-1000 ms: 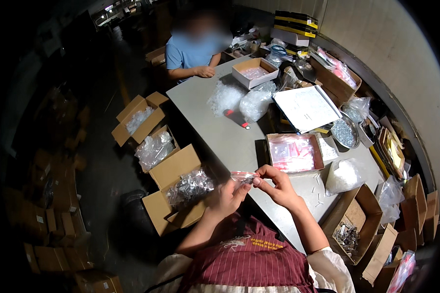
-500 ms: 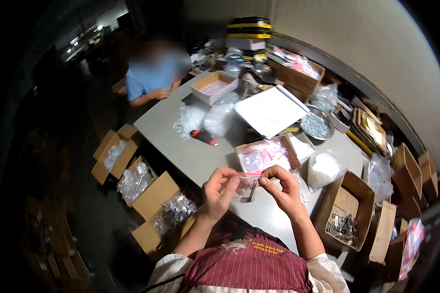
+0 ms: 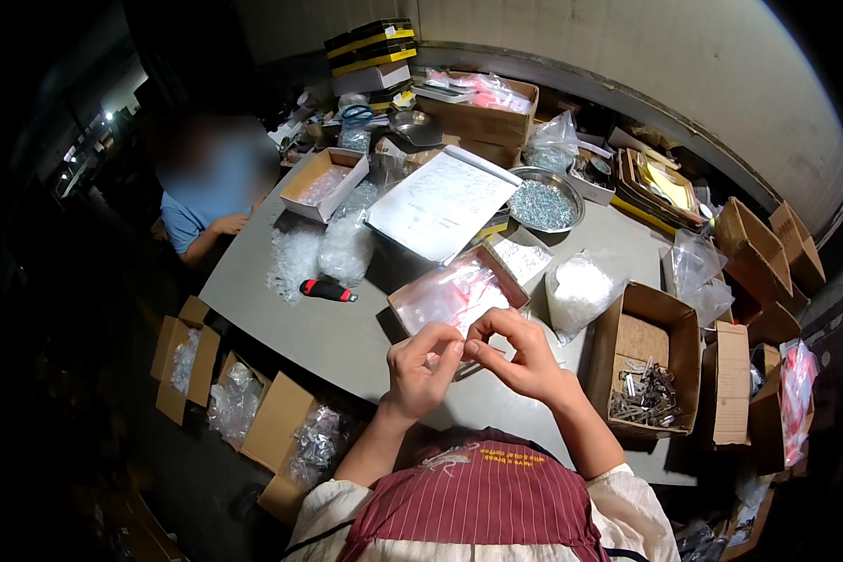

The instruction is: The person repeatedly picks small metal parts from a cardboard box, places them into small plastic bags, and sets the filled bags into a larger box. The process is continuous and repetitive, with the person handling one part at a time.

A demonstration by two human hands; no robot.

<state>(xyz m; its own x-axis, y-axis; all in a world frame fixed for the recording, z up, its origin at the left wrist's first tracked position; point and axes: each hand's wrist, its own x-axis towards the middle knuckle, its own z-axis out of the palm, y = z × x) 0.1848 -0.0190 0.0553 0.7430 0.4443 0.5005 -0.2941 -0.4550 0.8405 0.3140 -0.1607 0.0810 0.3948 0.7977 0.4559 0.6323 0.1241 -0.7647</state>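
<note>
Left hand [image 3: 420, 375] and right hand [image 3: 526, 363] — fingertips nearly meeting over the near part of the grey table [image 3: 347, 339], each thumb and forefinger seemingly pinching a small clear bag [image 3: 433, 360], mostly hidden by the fingers; contents cannot be told. Handling, as judged: light, limp, slippery film; best held by its top edge, one pinch per side. Just beyond: open box [image 3: 510, 273] of clear bags with red strips [image 3: 457, 292]. Farther — red-and-black tool [image 3: 328, 290], clipboard with paper [image 3: 440, 208].

A grey table [image 3: 332, 328] stands near a pale wall [image 3: 628, 56], floor [image 3: 183, 450] dark.
</note>
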